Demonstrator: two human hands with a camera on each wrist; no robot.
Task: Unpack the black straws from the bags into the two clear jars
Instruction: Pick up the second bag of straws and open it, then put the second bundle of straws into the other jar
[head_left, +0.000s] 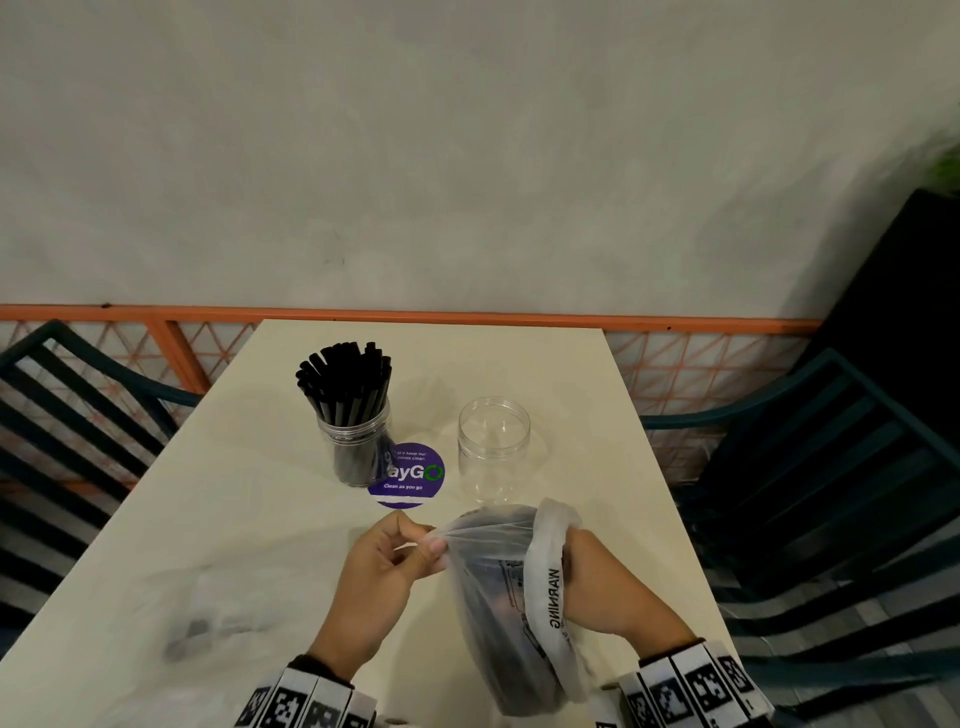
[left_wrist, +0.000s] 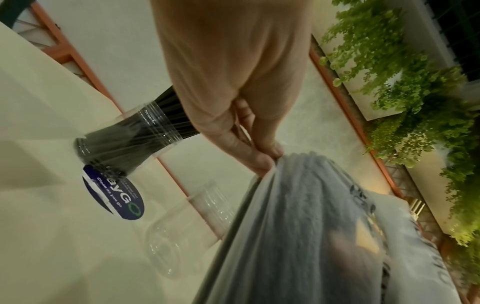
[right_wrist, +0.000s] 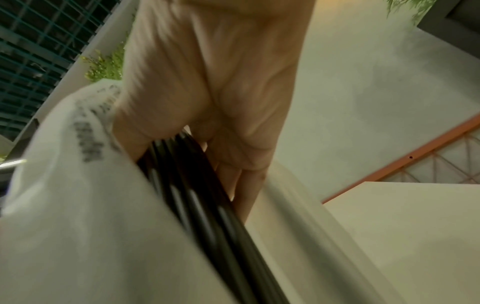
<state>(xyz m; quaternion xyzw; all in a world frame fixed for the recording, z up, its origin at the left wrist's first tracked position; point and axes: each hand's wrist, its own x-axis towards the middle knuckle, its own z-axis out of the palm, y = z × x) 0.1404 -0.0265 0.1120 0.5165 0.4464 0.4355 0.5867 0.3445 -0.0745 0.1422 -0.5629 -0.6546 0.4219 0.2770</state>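
My left hand (head_left: 423, 540) pinches the rim of a translucent plastic bag (head_left: 493, 597) between thumb and forefinger and holds its mouth apart; the left wrist view shows that pinch (left_wrist: 267, 160). My right hand (head_left: 579, 556) reaches inside the bag from the right, its fingers hidden there. In the right wrist view the right hand (right_wrist: 207, 156) grips a bundle of black straws (right_wrist: 205, 201) inside the bag. Behind the bag stands an empty clear jar (head_left: 493, 449). To its left a second clear jar (head_left: 356, 441) is packed with upright black straws (head_left: 345, 374).
A round purple sticker (head_left: 413, 475) lies on the cream table (head_left: 260, 519) between the jars. A flat clear plastic bag (head_left: 202, 618) lies at the table's front left. Dark slatted chairs (head_left: 831, 493) stand on both sides, and an orange railing (head_left: 467, 315) runs behind.
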